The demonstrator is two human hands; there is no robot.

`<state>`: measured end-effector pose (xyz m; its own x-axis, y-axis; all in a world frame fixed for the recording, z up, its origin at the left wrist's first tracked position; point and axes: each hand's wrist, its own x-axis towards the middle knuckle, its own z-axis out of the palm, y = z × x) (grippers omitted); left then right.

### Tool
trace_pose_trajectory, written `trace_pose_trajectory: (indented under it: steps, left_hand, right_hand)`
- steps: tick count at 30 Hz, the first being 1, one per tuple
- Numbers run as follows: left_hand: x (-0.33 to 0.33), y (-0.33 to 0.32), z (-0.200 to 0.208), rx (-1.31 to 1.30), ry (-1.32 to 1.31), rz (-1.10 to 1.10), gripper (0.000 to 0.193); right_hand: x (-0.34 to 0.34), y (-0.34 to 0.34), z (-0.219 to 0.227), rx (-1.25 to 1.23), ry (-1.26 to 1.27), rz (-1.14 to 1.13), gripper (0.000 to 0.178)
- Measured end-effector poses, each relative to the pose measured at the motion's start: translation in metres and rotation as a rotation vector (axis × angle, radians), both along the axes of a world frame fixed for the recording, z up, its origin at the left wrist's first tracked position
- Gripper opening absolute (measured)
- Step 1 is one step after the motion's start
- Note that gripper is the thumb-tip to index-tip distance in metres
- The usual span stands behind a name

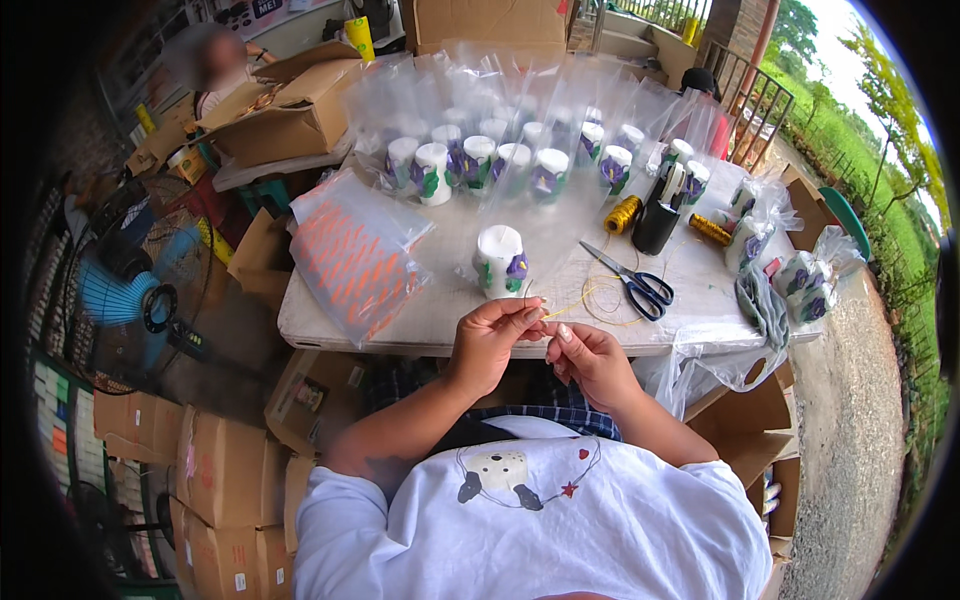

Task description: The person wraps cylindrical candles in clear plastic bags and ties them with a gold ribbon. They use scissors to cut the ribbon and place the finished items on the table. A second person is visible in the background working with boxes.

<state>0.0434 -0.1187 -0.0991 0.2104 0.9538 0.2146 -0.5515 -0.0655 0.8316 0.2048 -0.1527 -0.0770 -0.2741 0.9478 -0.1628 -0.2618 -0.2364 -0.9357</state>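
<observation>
Near the table's front edge, my left hand (490,343) pinches a thin yellow string (566,306) between thumb and fingertips. Close beside it, my right hand (590,367) is also closed in a pinch on the string. The string loops loosely on the tabletop just beyond my hands. Right behind my left hand stands a white candle (500,262) with purple flowers and green leaves on its side. To the right of the loops lie scissors (650,296) with dark handles, blades pointing up and left.
Several similar candles (432,175) in clear bags stand at the table's back. A stack of plastic bags (355,260) lies left. Gold thread spools (622,215), a black holder (656,226), bagged candles (806,280) and a grey cloth (763,306) sit right. A fan (140,295) and cardboard boxes (225,470) stand left.
</observation>
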Motion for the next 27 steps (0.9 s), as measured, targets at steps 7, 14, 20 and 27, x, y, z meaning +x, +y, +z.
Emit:
trace_pose_trajectory:
  steps: [7,14,20,27]
  left_hand:
    - [-0.010,-0.001,-0.001,-0.025,-0.029,0.097,0.007]
    - [-0.033,0.023,-0.013,-0.064,-0.083,0.310,0.005]
    - [-0.024,0.062,0.002,-0.136,-0.234,0.318,0.007]
    - [-0.009,0.096,0.005,-0.221,-0.249,0.363,0.011]
  right_hand:
    - [-0.003,0.030,-0.007,-0.090,0.553,-0.101,0.019]
    - [0.018,0.082,-0.007,0.113,0.336,-0.321,0.014]
    - [-0.003,0.143,0.007,0.137,0.296,-0.097,0.014]
    - [-0.022,0.140,-0.004,0.092,0.387,-0.083,0.023]
